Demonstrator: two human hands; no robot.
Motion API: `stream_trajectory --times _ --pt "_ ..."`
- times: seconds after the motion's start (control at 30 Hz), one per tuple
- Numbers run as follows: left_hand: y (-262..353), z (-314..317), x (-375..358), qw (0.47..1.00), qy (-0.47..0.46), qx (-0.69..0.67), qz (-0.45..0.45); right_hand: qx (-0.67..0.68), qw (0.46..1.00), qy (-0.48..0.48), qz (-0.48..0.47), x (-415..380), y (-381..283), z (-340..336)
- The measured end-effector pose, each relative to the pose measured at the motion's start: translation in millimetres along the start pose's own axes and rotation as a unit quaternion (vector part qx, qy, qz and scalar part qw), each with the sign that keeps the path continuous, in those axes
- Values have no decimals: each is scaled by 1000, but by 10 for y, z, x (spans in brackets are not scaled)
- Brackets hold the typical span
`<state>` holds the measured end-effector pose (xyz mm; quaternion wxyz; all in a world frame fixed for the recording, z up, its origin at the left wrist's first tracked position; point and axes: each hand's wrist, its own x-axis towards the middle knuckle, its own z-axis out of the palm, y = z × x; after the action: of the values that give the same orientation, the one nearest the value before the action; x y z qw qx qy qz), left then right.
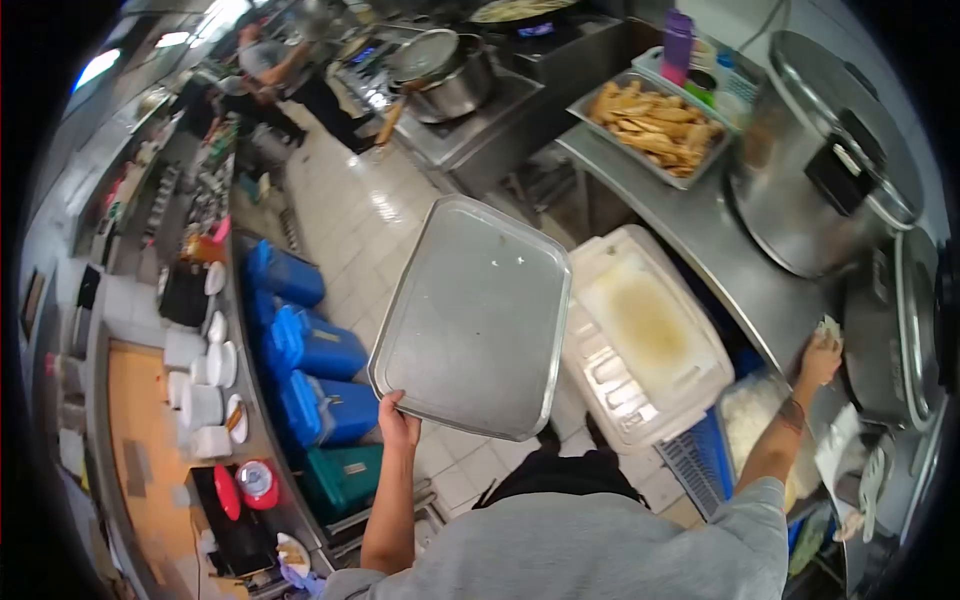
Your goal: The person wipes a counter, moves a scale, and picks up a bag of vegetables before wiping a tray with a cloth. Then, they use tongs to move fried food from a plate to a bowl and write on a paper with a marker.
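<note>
My left hand point(399, 420) grips the near left corner of a large metal tray point(475, 320), its thumb over the rim. The tray is held out over the floor and bears only a few small white specks. Over at the right, my right hand point(822, 358) is closed on a pale crumpled cloth point(828, 328) on the steel counter point(700, 250), beside the big metal pots. Beside the tray is a white plastic tub lid point(640, 320) with a brownish stain.
A tray of fried pieces point(655, 125) and a large steel pot point(820, 160) stand on the right counter. Blue bins point(320, 345) line the left. Ahead are a stove pot point(450, 85) and a person point(275, 65); a blue crate point(705, 465) sits low right.
</note>
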<state>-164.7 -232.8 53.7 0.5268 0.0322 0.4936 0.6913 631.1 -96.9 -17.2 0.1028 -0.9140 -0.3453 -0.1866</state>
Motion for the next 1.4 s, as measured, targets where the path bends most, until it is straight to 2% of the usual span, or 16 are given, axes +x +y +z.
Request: stream_trajectory --times 0.2,0.23,0.3,0.33,0.37,0.43,0.53,0.57,0.67,0.83,0.9,1.03,1.1,1.2,1.27,1.4 --pt "497 362 158 995 -28 67 64 286 945 -12 -160 -767 -1805 126" --pt "509 457 210 995 -15 72 71 386 901 -21 -196 -942 -2185 156" --pt "581 494 299 993 -4 92 76 640 688 -323 -112 -1538 -3081 -281" --pt "642 477 338 992 -7 107 72 665 638 -336 -198 -1962 -3465 -623" --pt "692 475 382 990 -10 123 69 591 696 -260 -315 -2466 -3951 -509" --pt "829 640 252 991 -7 111 68 704 465 -527 -100 -3386 -4668 -1443" --pt "936 714 243 992 -31 101 75 759 410 -403 -306 -4535 -5100 -2593" --pt "928 641 281 991 -46 96 86 771 339 -377 -386 -4716 -5162 -2889" --pt "1086 714 136 987 -44 111 110 721 454 -237 -466 -4693 -5337 -3222" --pt "1227 873 -136 980 7 160 118 697 529 -343 -340 -4576 -6535 -2284" --pt "1176 871 -215 982 42 123 137 665 622 -313 -271 -4578 -6934 -1755" --pt "1029 1100 -232 980 96 39 168 572 668 -332 -342 -4341 -6937 -935" --pt "962 975 -129 979 104 31 170 377 731 -380 -424 -4153 -6766 -744" --pt "882 963 -11 980 134 44 137 376 784 -270 -413 -4179 -6837 -402" --pt "787 1183 49 980 162 27 110 581 676 -318 -324 -4341 -7053 -578" --pt "628 1304 156 987 132 52 72 679 523 -310 -412 -4239 -6815 -2218"
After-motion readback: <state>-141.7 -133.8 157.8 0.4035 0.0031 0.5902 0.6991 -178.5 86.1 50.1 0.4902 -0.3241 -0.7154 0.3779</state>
